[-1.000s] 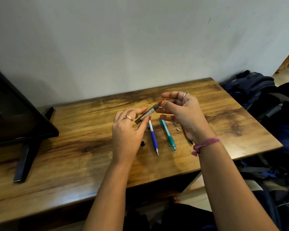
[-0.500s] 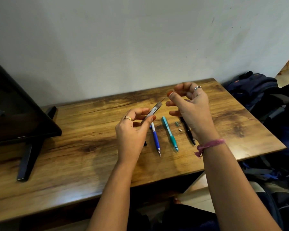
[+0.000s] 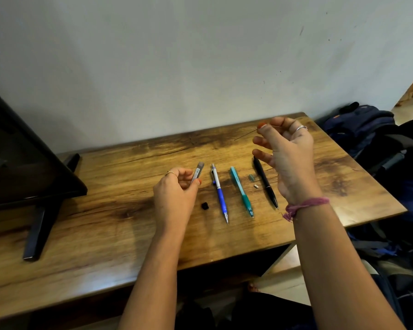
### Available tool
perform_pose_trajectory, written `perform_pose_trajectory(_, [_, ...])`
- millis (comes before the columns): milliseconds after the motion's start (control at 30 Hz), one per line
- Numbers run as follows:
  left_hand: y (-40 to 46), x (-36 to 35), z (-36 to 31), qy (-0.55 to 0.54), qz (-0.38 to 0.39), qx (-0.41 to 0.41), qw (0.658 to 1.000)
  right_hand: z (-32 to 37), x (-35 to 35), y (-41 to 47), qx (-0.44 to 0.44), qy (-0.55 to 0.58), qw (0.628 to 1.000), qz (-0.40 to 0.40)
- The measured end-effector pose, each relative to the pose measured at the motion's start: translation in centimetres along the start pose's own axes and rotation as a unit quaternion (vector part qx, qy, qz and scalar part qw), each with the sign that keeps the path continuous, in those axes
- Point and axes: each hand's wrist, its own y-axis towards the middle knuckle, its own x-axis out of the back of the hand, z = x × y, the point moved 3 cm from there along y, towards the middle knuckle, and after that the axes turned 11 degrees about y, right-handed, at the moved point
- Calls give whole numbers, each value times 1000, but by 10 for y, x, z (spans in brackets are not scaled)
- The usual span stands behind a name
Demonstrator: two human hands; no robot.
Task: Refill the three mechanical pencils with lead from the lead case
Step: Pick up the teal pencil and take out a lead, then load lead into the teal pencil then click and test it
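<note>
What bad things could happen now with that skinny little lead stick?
The lead is very thin and only pinched at one end by the right hand, so it might snap or slip out. The left hand holds the lead case with its black cap off, so tipping it could spill more leads onto the table.
</note>
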Motion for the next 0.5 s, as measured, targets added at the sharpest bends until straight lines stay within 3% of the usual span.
perform_pose_trajectory(300, [1, -5, 8, 116, 70, 23, 990, -1, 4, 0, -26, -11, 1000, -12])
perform_pose_trajectory(500, [-7, -6, -13, 143, 30, -11, 989, 4, 6, 0, -21, -14, 1000, -14])
